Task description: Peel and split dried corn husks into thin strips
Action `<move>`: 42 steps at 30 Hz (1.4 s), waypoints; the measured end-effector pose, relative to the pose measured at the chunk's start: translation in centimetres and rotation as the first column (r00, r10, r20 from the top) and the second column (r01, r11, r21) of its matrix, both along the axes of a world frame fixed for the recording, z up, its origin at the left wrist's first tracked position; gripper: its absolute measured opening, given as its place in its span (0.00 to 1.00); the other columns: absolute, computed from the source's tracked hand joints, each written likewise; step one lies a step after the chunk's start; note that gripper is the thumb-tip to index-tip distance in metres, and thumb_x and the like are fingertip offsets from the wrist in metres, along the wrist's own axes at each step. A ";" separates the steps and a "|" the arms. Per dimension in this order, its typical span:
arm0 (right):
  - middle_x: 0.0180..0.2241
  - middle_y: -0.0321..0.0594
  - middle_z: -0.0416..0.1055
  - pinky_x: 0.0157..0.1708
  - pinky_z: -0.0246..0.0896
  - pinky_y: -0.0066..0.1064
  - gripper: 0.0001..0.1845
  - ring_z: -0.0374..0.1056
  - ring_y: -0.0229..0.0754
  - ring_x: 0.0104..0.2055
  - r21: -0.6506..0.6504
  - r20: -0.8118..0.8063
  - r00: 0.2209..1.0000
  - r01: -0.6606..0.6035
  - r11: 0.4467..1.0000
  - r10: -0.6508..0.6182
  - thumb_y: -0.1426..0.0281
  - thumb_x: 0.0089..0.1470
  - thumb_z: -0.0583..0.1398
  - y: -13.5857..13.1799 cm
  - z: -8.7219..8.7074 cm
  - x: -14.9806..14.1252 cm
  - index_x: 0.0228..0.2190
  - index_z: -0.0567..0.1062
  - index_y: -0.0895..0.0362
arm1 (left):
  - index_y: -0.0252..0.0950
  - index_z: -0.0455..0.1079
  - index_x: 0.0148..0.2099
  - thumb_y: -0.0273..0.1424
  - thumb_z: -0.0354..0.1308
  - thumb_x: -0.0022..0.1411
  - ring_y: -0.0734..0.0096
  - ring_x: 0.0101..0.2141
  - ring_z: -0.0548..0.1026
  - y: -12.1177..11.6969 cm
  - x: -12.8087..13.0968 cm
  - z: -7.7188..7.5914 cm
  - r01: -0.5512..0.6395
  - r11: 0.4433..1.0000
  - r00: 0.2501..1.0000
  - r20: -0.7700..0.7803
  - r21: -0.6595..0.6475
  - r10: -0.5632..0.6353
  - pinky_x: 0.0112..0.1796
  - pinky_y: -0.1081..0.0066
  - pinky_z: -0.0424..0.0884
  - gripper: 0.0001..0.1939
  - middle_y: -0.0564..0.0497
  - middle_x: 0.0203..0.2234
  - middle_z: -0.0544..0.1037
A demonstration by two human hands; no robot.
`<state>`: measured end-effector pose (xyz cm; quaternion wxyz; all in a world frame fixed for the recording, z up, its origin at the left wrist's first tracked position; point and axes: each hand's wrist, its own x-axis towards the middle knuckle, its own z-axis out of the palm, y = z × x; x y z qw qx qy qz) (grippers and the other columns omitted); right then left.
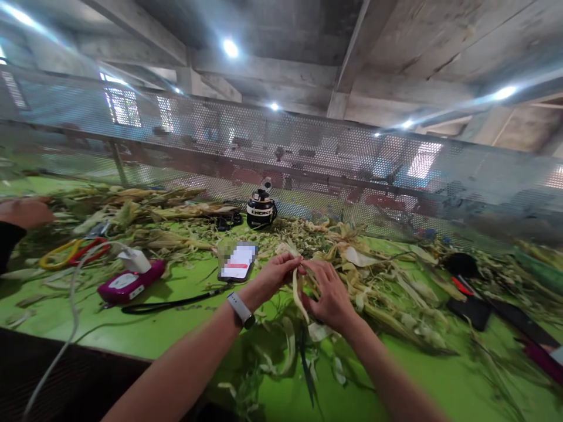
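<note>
My left hand [278, 274], with a watch [241, 309] on its wrist, pinches the top of a pale corn husk strip [299, 298]. Fingertips of my right hand [329, 294] meet the left ones at the same spot, closed on the strip, which hangs down between both hands. Exactly how the fingers grip it is partly hidden. Just right of my right hand lies a heap of pale husks [396, 319]. Below the hands are husk scraps [288, 346] and a dark narrow pointed thing [305, 366] I cannot make out.
A phone [238, 262], a purple power strip [131, 282] with a white cable, scissors [90, 252] and a black bottle [260, 210] stand or lie on the green table [176, 334]. Another person's hand [26, 212] is at far left. A perforated metal screen [299, 152] runs behind.
</note>
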<state>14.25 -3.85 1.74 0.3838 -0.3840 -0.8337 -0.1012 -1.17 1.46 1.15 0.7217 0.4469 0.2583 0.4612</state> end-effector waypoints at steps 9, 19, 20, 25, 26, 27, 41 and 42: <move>0.34 0.41 0.69 0.40 0.62 0.36 0.09 0.65 0.42 0.38 0.012 -0.241 0.970 -0.032 0.999 0.034 0.69 0.55 0.57 -0.6 -0.1 -0.4 0.37 0.77 0.50 | 0.32 0.76 0.35 0.33 0.70 0.39 0.79 0.24 0.69 -0.5 -0.1 0.5 0.048 0.999 0.999 0.012 0.003 -0.048 0.29 0.77 0.62 0.18 0.50 0.25 0.76; 0.38 0.46 0.72 0.42 0.65 0.37 0.14 0.68 0.46 0.41 -0.358 -0.719 0.681 -0.188 0.914 -0.141 0.59 0.49 0.61 0.9 -0.7 -0.2 0.30 0.74 0.58 | 0.31 0.75 0.28 0.24 0.64 0.42 0.77 0.28 0.69 -0.6 0.2 0.5 0.100 0.994 0.995 0.018 -0.040 -0.099 0.34 0.76 0.63 0.06 0.50 0.26 0.76; 0.37 0.47 0.73 0.42 0.65 0.38 0.15 0.69 0.46 0.40 -0.395 -0.736 0.657 -0.219 0.892 -0.164 0.58 0.48 0.62 1.1 -0.7 -0.2 0.31 0.74 0.58 | 0.30 0.75 0.28 0.23 0.63 0.43 0.77 0.28 0.69 -0.6 0.2 0.5 0.106 0.994 0.994 0.023 -0.034 -0.105 0.33 0.76 0.64 0.05 0.50 0.25 0.75; 0.33 0.45 0.76 0.40 0.65 0.38 0.20 0.71 0.46 0.36 -0.490 -0.778 0.583 -0.330 0.807 -0.234 0.54 0.44 0.63 1.2 -0.4 0.0 0.31 0.74 0.58 | 0.32 0.73 0.28 0.23 0.59 0.41 0.76 0.26 0.69 -0.7 0.4 0.5 0.121 0.993 0.991 0.057 0.007 -0.121 0.32 0.73 0.65 0.07 0.51 0.24 0.74; 0.32 0.45 0.76 0.39 0.66 0.37 0.21 0.71 0.46 0.35 -0.498 -0.776 0.583 -0.329 0.802 -0.242 0.53 0.43 0.63 1.2 -0.3 0.0 0.31 0.73 0.58 | 0.32 0.73 0.27 0.22 0.58 0.41 0.76 0.26 0.69 -0.8 0.4 0.5 0.122 0.992 0.991 0.056 0.018 -0.123 0.32 0.73 0.65 0.07 0.52 0.24 0.74; 0.32 0.45 0.76 0.37 0.66 0.36 0.21 0.71 0.45 0.33 -0.504 -0.766 0.592 -0.312 0.805 -0.250 0.53 0.43 0.62 1.2 -0.2 0.1 0.30 0.73 0.58 | 0.33 0.72 0.27 0.22 0.58 0.40 0.76 0.26 0.69 -0.9 0.4 0.6 0.120 0.992 0.991 0.050 0.028 -0.121 0.32 0.73 0.65 0.06 0.52 0.23 0.74; 0.32 0.43 0.71 0.46 0.60 0.39 0.05 0.65 0.44 0.41 0.078 -0.519 0.855 0.058 0.995 -0.009 0.70 0.55 0.57 0.1 2.1 1.9 0.31 0.74 0.55 | 0.35 0.74 0.43 0.32 0.61 0.46 0.55 0.53 0.67 -1.4 -1.2 0.8 0.389 0.902 0.885 0.197 0.190 -0.423 0.53 0.57 0.59 0.19 0.44 0.48 0.73; 0.32 0.43 0.71 0.46 0.60 0.39 0.05 0.65 0.44 0.40 0.091 -0.512 0.859 0.050 0.995 0.004 0.70 0.55 0.57 0.1 2.2 2.0 0.32 0.75 0.55 | 0.35 0.73 0.46 0.36 0.61 0.46 0.53 0.56 0.63 -1.3 -1.4 0.8 0.425 0.882 0.863 0.201 0.206 -0.463 0.54 0.56 0.58 0.22 0.43 0.51 0.71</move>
